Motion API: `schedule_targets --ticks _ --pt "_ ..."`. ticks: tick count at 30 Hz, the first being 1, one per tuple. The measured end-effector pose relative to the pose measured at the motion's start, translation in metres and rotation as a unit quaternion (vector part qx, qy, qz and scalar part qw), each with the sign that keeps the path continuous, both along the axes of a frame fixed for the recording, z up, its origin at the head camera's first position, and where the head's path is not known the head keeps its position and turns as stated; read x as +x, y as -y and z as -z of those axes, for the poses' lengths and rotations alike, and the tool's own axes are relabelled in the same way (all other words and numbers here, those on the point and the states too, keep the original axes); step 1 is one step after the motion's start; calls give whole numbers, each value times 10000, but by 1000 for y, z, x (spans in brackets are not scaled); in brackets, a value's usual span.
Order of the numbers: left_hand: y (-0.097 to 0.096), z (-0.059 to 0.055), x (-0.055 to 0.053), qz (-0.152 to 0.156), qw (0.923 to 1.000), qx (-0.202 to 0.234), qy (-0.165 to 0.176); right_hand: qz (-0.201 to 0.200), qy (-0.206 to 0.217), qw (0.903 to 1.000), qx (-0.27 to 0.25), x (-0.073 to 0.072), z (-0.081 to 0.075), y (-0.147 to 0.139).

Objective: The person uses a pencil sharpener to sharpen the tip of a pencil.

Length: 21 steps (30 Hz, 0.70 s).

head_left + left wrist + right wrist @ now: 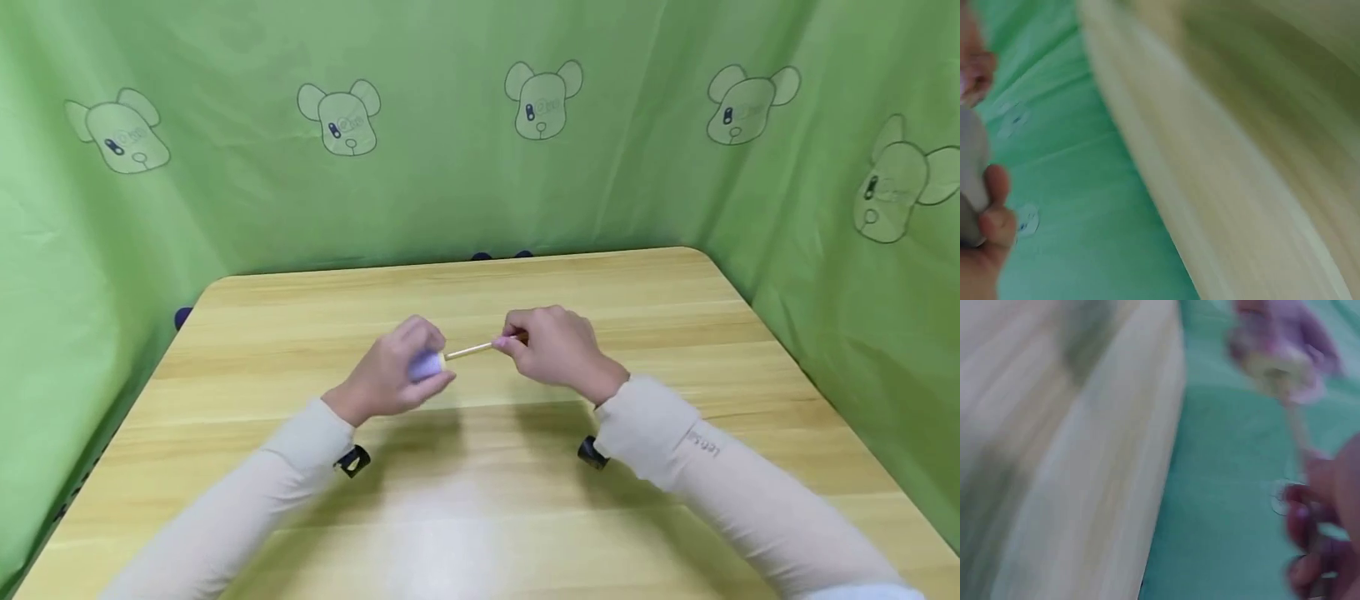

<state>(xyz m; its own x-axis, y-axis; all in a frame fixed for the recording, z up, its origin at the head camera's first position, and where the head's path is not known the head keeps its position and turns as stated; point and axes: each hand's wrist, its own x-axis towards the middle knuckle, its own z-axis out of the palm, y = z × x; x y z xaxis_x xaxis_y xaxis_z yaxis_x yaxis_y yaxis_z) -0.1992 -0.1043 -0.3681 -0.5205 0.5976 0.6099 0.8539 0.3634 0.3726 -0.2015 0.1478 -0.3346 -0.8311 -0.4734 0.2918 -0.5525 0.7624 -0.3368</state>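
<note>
My left hand (390,372) curls its fingers and thumb round a small lavender cylinder (426,365) with a pale cream end, above the middle of the table. My right hand (557,346) pinches a thin, light-coloured stick (471,349), pencil-like in shape. The stick reaches across to the cylinder's cream end. In the right wrist view, blurred, that cream end (1272,367) looks round with a hole, and the stick's tip meets it; how deep it goes I cannot tell. The left wrist view catches only part of the cylinder (972,153) at its left edge.
Under both hands lies a light wood-grain table (480,467) with rounded far corners. A green curtain (450,200) printed with bear heads hangs behind it and along both sides. Dark wrist devices (352,460) sit beneath the sleeves.
</note>
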Motion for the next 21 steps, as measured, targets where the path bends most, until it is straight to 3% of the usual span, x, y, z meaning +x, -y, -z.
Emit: schedule_targets --ticks 1,2,3,4,6,8,10,11,12,14,15,17,19,21 --pt "2 -6 0 11 9970 165 757 -94 -691 9974 -156 1 4 1" --pt "5 -12 0 66 9865 373 1595 -219 -1383 9895 -349 1 9 2" --pt "6 -19 0 106 9672 582 2470 -337 -2063 9764 -546 1 15 3" --pt "8 -25 -1 191 9388 801 3346 -463 -2720 9582 -755 0 21 3" --pt "10 -37 -2 319 8629 1214 4896 -586 -3808 9160 -1118 -2 32 4" --pt "12 -46 -4 502 7845 1500 5996 -601 -4625 8725 -1458 -5 40 7" --pt "13 -52 -6 649 7121 1697 6782 -560 -5174 8359 -1744 -8 46 10" --pt "14 -53 -7 703 6817 1766 7065 -514 -5373 8213 -1848 -9 49 12" --pt "14 -54 -8 751 6561 1810 7288 -489 -5518 8091 -1961 -11 51 13" --pt "14 -54 -10 778 6133 1886 7630 -445 -5664 7952 -2119 -13 54 16" --pt "14 -54 -11 763 6007 1901 7728 -429 -5720 7906 -2145 -14 55 17" --pt "14 -53 -11 725 5894 1879 7823 -360 -5779 7867 -2141 -16 58 19" --pt "13 -51 -11 640 5932 1842 7811 -265 -5791 7884 -2057 -17 62 20" --pt "11 -50 -10 524 6068 1778 7729 -184 -5771 7930 -1942 -17 64 21"
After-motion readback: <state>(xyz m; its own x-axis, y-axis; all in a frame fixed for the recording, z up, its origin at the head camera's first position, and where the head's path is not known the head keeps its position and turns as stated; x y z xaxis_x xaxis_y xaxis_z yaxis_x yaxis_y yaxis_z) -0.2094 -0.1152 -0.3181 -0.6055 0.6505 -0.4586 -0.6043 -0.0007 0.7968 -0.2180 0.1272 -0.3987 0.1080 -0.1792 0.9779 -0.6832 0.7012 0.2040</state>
